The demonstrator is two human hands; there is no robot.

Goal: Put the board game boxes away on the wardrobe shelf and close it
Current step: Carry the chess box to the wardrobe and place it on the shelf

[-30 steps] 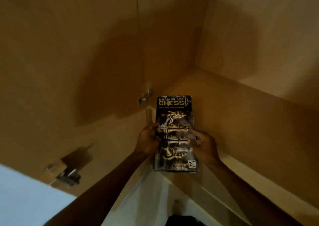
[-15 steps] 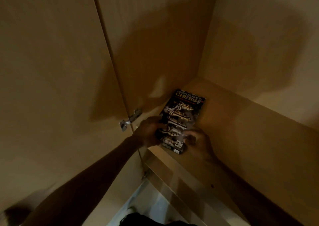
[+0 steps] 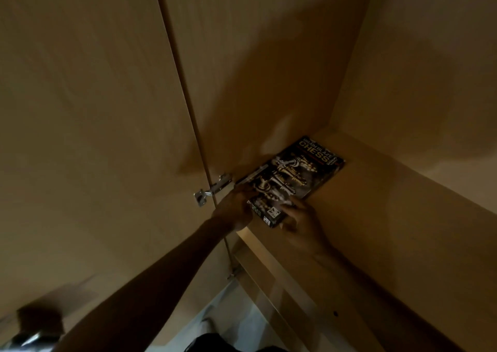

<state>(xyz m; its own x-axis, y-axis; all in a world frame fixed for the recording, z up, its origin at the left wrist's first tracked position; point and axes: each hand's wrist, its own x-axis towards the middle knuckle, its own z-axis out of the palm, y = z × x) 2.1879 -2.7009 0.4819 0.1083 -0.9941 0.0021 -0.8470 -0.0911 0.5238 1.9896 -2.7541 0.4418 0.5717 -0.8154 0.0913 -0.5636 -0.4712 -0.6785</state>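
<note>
**On the wardrobe shelf: chess box lies between two hands**

Up on the wardrobe shelf [image 3: 390, 217], the chess box [image 3: 293, 179] sits face up, tucked along the left side wall [image 3: 242, 82]. Its long axis runs on a slant, from the shelf's front edge away toward the far corner where the side wall meets the back panel [image 3: 430, 69]. The end bearing the word CHESS points into that corner, and the end with the small printed marks points back toward the person.

Both arms reach up from below to that near end. The left hand [image 3: 234, 207] is at the box's near left edge, on the side-wall side, with its fingers curled over the edge in a grip. The right hand [image 3: 304, 222] is at the near right corner, its fingertips [image 3: 291, 203] lying on the lid. The light there is too dim to tell whether it grips or only presses. Most of the box lies beyond the two hands, deeper on the shelf.

Just left of the left hand, a silver hinge [image 3: 212, 190] joins the side wall to the wardrobe door [image 3: 94, 136], which stands open. A pale floor [image 3: 228, 322] shows far below between the arms.
</note>
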